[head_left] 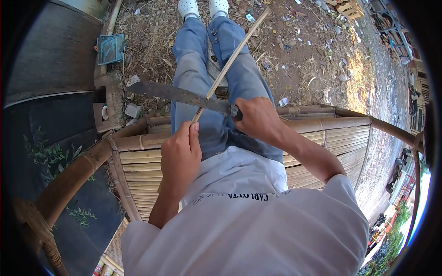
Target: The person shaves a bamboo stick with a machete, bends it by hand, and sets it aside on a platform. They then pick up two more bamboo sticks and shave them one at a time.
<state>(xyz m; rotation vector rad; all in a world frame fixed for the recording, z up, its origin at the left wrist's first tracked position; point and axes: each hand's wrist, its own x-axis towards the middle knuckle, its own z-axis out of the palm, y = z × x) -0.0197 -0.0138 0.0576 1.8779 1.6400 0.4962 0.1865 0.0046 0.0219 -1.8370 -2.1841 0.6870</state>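
Observation:
My right hand (258, 118) is wrapped round the dark handle of a machete (172, 94), whose long worn blade points left across my thighs. In my left hand (181, 149) is the near end of a thin bamboo strip (239, 47), pinched between thumb and fingers. The strip slants up and away to the right, over my jeans (191, 78). Blade and strip cross a little beyond my left fingertips, with the blade's edge right at the strip.
I sit on a slatted bamboo bench (331, 142) with round bamboo rails (78, 175). A blue plastic basket (110, 49) lies at the left by the dark wall panel (55, 55). Litter and dry straw cover the dirt ground (299, 60). A wooden crate (351, 8) stands far right.

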